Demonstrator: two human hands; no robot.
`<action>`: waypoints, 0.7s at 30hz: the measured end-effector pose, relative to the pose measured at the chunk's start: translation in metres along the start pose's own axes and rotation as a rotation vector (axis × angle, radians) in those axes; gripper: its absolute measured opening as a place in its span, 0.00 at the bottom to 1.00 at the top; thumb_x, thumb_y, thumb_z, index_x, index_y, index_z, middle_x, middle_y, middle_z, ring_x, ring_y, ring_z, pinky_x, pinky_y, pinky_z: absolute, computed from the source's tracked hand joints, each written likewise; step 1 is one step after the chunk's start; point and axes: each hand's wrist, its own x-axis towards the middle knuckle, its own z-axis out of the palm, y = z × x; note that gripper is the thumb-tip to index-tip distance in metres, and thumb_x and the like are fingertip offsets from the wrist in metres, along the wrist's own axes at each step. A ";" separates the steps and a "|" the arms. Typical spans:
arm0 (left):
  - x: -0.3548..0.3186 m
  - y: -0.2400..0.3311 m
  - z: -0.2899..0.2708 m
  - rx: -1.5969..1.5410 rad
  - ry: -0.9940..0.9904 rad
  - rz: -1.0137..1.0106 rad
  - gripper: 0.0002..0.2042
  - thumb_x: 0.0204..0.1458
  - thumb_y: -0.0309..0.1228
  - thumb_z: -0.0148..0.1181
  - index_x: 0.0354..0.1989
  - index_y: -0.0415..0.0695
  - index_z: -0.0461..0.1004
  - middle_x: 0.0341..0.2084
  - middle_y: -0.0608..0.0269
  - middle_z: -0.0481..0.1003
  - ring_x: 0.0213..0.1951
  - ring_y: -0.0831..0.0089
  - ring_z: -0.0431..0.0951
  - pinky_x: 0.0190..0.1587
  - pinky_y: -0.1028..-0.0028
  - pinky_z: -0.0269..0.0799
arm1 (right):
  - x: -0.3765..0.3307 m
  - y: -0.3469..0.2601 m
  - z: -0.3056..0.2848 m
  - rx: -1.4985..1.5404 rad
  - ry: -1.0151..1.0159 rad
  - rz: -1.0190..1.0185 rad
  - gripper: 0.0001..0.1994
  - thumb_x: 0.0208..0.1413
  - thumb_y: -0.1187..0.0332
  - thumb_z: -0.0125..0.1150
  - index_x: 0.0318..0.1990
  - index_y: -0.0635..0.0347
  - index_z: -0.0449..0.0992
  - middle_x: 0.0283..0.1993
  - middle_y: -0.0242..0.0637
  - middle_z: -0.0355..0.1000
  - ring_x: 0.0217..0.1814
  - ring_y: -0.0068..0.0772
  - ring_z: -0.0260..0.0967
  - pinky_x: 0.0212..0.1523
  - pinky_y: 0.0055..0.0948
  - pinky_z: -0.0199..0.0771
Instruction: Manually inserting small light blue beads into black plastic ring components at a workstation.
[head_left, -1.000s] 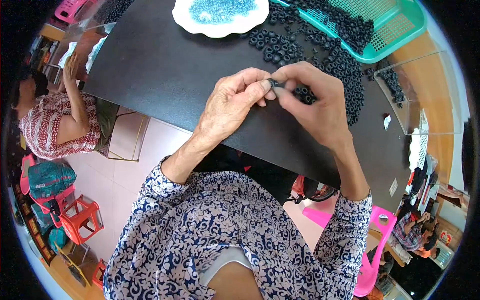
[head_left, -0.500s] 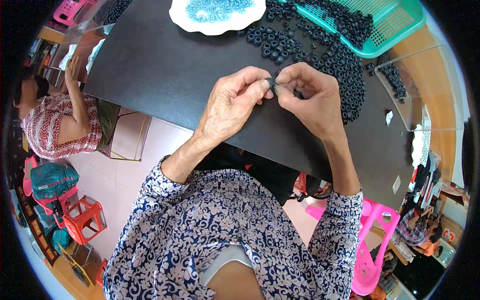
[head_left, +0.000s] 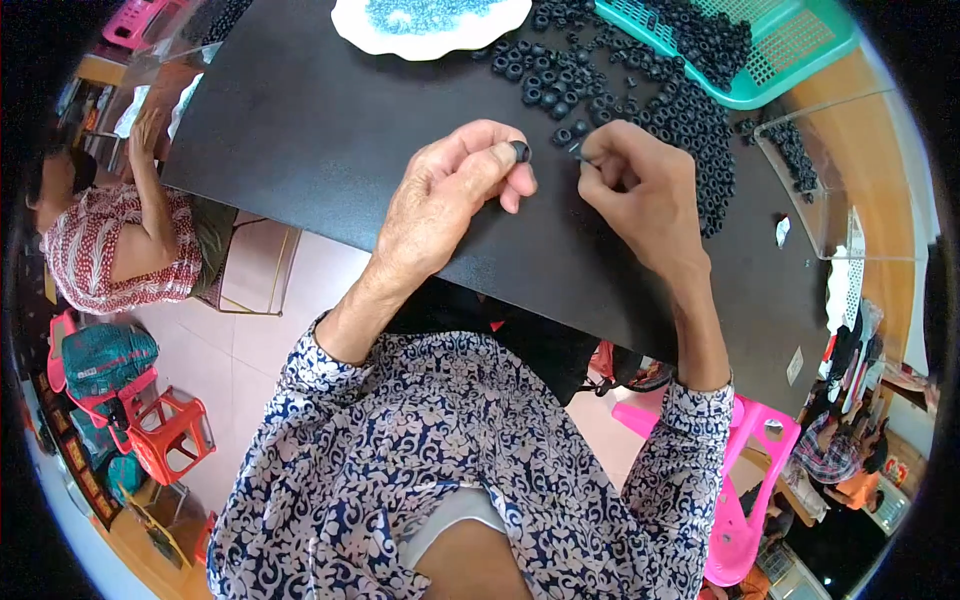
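Note:
Between thumb and forefinger, my left hand point(head_left: 435, 200) pinches a small black ring-like part point(head_left: 520, 151) above the dark table point(head_left: 300, 140). My right hand point(head_left: 645, 190) is apart from it, a short way to the right, with thumb and fingertips pressed together. At those fingertips a thin pale sliver point(head_left: 575, 148) shows; its kind is too small to make out. Loose black ring-like parts point(head_left: 700, 150) lie spread beyond and beside my right hand. Farther back is a white scalloped plate point(head_left: 420, 47) holding tiny light-blue pieces point(head_left: 430, 16).
A green plastic basket point(head_left: 760, 98) with more black parts stands at the far right. Beside it is a clear tray point(head_left: 822, 235) with some black parts. Another person point(head_left: 120, 245) sits at the left. Pink stools point(head_left: 740, 540) and red stools point(head_left: 170, 440) stand around.
My hands were together at the black part and have now separated. The left keeps the part and moved slightly left; the right moved right with the pale sliver at its fingertips.

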 end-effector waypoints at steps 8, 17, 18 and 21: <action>0.000 -0.009 -0.006 -0.355 -0.122 -0.093 0.11 0.63 0.31 0.50 0.43 0.35 0.71 0.30 0.57 0.76 0.31 0.75 0.75 0.38 0.77 0.73 | 0.002 0.005 0.002 -0.242 0.018 -0.166 0.08 0.43 0.79 0.64 0.33 0.62 0.74 0.24 0.32 0.65 0.22 0.22 0.59 0.25 0.22 0.62; -0.013 -0.009 -0.006 -0.416 -0.033 -0.092 0.14 0.61 0.31 0.54 0.48 0.32 0.71 0.32 0.60 0.74 0.35 0.74 0.74 0.42 0.76 0.71 | 0.012 -0.048 0.015 0.033 -0.041 -0.251 0.15 0.43 0.77 0.68 0.42 0.59 0.77 0.34 0.34 0.73 0.24 0.24 0.67 0.26 0.22 0.69; -0.014 -0.007 -0.008 -0.417 -0.029 -0.077 0.14 0.61 0.31 0.54 0.48 0.32 0.71 0.32 0.60 0.74 0.35 0.74 0.74 0.42 0.76 0.71 | 0.013 -0.050 0.018 0.030 -0.045 -0.265 0.15 0.43 0.77 0.68 0.42 0.59 0.77 0.34 0.34 0.73 0.24 0.24 0.67 0.26 0.22 0.69; -0.017 0.005 -0.019 -0.174 -0.028 -0.092 0.12 0.60 0.29 0.53 0.48 0.33 0.72 0.32 0.63 0.74 0.36 0.79 0.73 0.42 0.80 0.70 | 0.019 -0.057 0.022 0.067 -0.101 -0.237 0.13 0.41 0.80 0.65 0.38 0.61 0.78 0.36 0.33 0.73 0.26 0.19 0.65 0.27 0.19 0.65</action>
